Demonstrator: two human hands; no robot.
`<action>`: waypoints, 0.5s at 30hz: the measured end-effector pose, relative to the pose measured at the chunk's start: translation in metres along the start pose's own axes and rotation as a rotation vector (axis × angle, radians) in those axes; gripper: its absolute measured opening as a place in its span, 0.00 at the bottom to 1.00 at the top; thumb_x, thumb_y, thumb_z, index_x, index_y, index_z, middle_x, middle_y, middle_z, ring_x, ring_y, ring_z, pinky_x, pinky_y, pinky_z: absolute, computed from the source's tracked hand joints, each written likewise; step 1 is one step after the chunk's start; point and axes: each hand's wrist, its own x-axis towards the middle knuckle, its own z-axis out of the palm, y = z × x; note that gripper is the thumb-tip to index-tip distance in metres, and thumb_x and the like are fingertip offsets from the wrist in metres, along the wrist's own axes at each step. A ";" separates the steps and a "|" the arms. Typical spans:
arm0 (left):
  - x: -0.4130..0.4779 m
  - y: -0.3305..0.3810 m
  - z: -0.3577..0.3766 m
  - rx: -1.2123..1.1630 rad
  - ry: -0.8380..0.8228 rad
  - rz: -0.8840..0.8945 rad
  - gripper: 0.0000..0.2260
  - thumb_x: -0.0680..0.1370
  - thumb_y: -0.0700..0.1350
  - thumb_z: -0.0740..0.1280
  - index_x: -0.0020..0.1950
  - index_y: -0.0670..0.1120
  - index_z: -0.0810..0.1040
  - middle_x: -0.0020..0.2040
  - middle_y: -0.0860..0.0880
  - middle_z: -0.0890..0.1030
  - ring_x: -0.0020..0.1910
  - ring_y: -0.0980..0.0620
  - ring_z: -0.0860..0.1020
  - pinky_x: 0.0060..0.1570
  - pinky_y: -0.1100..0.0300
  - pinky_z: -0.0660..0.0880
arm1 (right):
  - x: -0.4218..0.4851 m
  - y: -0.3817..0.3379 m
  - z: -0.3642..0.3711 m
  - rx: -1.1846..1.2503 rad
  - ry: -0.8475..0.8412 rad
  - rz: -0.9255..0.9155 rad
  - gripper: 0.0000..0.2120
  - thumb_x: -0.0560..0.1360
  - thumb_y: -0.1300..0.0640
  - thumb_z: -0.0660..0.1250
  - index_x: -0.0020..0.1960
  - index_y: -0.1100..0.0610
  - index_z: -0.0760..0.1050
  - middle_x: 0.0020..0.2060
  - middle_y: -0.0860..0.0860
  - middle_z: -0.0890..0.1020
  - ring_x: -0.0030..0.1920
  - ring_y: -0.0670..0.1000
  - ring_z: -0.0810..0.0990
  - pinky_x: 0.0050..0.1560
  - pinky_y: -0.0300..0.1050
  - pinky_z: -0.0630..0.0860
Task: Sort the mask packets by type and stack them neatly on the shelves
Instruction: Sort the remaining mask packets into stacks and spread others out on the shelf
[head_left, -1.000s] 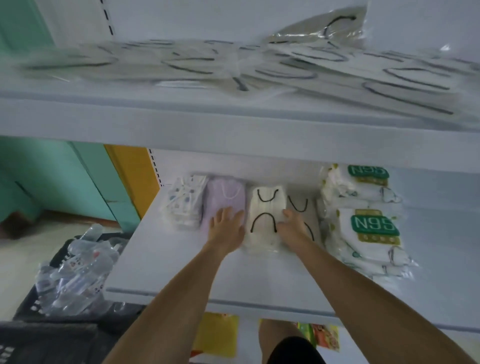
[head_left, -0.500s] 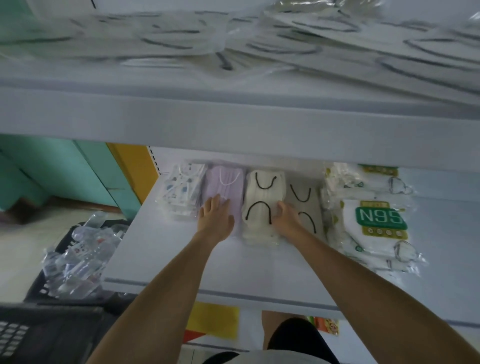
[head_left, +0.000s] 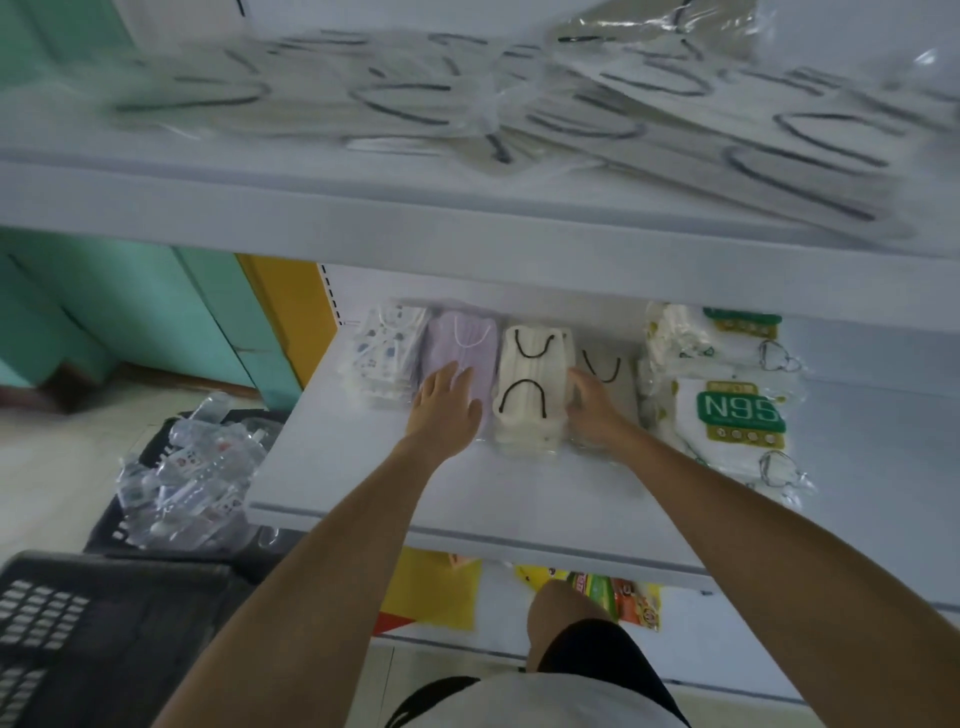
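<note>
Tidying goes on: our left hand (head_left: 447, 408) has slid flat onto purple packets (head_left: 460, 340), our right hand (head_left: 597, 410) pushes flat against cream packets (head_left: 532, 371).

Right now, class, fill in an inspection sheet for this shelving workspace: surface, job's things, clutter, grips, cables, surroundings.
Surface: white middle shelf, stacks along its back.
Job's things: patterned stack, purple stack, cream stack and grey stack side by side; N95 packets to their right.
Clutter: loose packets strewn on the upper shelf, blurred.
Grips: left grip rests flat on the purple stack; right grip rests on the grey stack, against the cream stack.
Cables: nothing seen.
Surroundings: black crates on the floor, one holding clear packets; teal wall; coloured packets below.
</note>
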 end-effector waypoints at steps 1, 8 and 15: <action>-0.007 0.000 -0.005 -0.019 0.003 0.012 0.23 0.82 0.46 0.55 0.76 0.44 0.56 0.77 0.44 0.53 0.76 0.44 0.51 0.73 0.50 0.53 | -0.010 -0.004 -0.003 -0.057 0.001 -0.051 0.27 0.77 0.66 0.57 0.75 0.60 0.57 0.74 0.56 0.58 0.74 0.56 0.59 0.71 0.48 0.60; -0.097 -0.002 -0.061 -0.079 -0.081 0.135 0.22 0.82 0.45 0.55 0.76 0.45 0.56 0.76 0.46 0.59 0.74 0.47 0.56 0.71 0.55 0.56 | -0.124 -0.103 -0.042 -0.311 -0.032 -0.503 0.22 0.79 0.57 0.59 0.72 0.55 0.64 0.72 0.52 0.65 0.72 0.51 0.63 0.71 0.40 0.54; -0.176 -0.007 -0.134 0.009 -0.031 0.445 0.20 0.82 0.48 0.55 0.74 0.47 0.62 0.72 0.50 0.66 0.70 0.52 0.64 0.64 0.61 0.63 | -0.225 -0.234 -0.074 -0.282 0.247 -1.111 0.19 0.80 0.53 0.53 0.62 0.60 0.76 0.59 0.55 0.79 0.60 0.49 0.73 0.62 0.41 0.68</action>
